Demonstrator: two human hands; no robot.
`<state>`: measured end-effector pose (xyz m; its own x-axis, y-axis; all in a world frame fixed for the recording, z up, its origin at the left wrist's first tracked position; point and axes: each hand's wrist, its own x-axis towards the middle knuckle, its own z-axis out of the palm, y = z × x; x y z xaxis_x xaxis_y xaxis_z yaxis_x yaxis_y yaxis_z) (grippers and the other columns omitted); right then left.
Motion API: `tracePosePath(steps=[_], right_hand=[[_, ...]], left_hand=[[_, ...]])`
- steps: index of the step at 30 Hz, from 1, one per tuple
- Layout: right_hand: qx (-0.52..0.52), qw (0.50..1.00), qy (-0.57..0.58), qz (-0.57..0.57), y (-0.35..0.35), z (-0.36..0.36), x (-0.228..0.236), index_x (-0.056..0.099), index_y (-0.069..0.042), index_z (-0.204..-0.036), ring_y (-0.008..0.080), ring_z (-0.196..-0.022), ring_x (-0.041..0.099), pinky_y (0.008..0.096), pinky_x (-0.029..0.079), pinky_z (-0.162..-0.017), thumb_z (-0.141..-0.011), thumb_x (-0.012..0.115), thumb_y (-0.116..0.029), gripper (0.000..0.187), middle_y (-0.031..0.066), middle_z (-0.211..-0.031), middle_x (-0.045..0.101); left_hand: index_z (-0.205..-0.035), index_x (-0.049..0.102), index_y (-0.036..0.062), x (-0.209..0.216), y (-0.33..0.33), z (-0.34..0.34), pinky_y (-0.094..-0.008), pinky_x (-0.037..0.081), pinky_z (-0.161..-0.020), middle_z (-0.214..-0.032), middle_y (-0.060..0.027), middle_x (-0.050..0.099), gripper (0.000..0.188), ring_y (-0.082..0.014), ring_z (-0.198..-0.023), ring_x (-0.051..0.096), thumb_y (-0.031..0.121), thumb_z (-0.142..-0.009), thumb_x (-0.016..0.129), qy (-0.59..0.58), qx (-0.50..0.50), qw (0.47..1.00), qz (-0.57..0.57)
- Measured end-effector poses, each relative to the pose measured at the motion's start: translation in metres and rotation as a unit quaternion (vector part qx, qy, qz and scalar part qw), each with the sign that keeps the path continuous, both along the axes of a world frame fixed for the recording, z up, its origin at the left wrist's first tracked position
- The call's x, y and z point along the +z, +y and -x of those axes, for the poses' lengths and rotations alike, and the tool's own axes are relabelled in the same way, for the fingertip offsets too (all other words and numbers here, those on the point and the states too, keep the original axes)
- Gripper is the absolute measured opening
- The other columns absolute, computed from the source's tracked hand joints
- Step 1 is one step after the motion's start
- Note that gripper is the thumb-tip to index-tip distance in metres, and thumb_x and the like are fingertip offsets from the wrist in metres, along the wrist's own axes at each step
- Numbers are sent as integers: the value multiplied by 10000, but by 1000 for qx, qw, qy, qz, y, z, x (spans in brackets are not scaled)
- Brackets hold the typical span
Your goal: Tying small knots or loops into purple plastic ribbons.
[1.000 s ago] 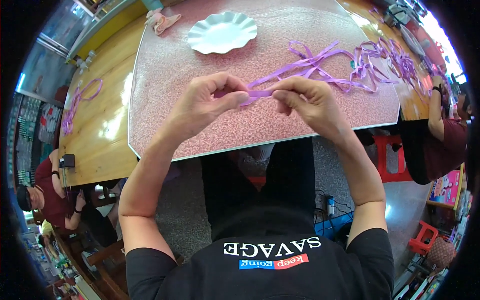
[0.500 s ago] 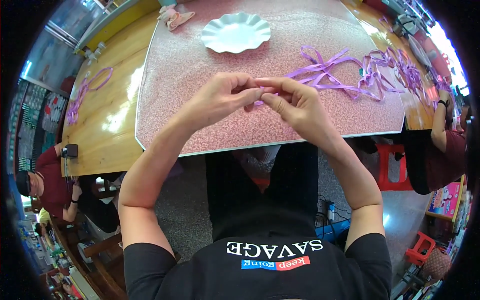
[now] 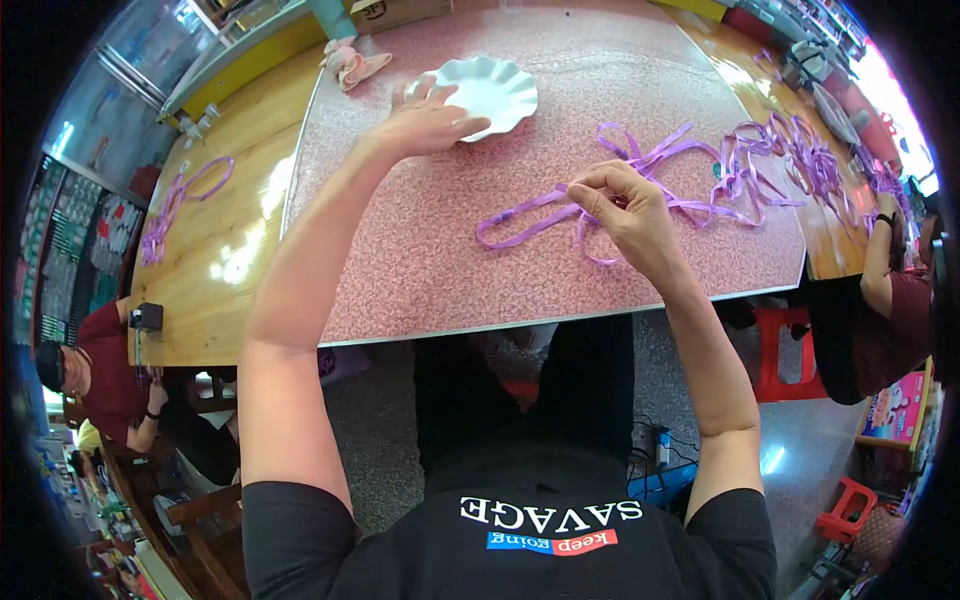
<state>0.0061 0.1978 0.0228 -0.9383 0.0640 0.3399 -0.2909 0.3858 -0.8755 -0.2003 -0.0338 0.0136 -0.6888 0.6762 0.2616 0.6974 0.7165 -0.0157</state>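
Note:
A white plate point(image 3: 500, 92) with a wavy rim sits toward the far side of the pink table. Over its left edge my left hand point(image 3: 425, 122) reaches with fingers apart; whether the fingertips touch the plate I cannot tell. My right hand point(image 3: 628, 205) is closed in a pinch right of the table's middle, on a purple ribbon point(image 3: 515, 238). This ribbon forms a long loop lying to the left of the hand. More purple ribbons point(image 3: 740, 190) spread in a tangle to the right, some passing behind my right hand.
A pink cloth item point(image 3: 355, 68) lies beyond the plate on the left. More purple ribbon point(image 3: 165, 215) rests on the wooden table point(image 3: 245, 245). One person point(image 3: 110, 375) sits at the left, another point(image 3: 880, 300) at the right by a red stool point(image 3: 785, 350).
My left hand has left the pinch beside my right hand and moved up and left to the plate. My right hand has shifted slightly right and down; a ribbon loop now shows beside it.

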Motion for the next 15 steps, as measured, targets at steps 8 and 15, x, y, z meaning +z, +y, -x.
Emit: tracePosePath(steps=[8,15], right_hand=[[6,998,-49,45,5,-5,3,702,-4,-1000,61,-802,561,209,456,-716,-909,687,-138,163,-5,-854,663],[1,985,132,-110,-11,-18,17,697,21,-965,113,-705,580,246,448,-599,-855,692,-15,116,56,-822,638]], left_hand=[[-938,718,44,38,30,-73,-414,401,-1033,-1152,-142,652,710,-306,-1122,584,664,-946,372,-280,-83,909,-298],[-721,662,25,30,41,-133,-378,509,-713,-594,-89,598,832,-192,-663,633,726,-929,267,-486,-103,823,-276]])
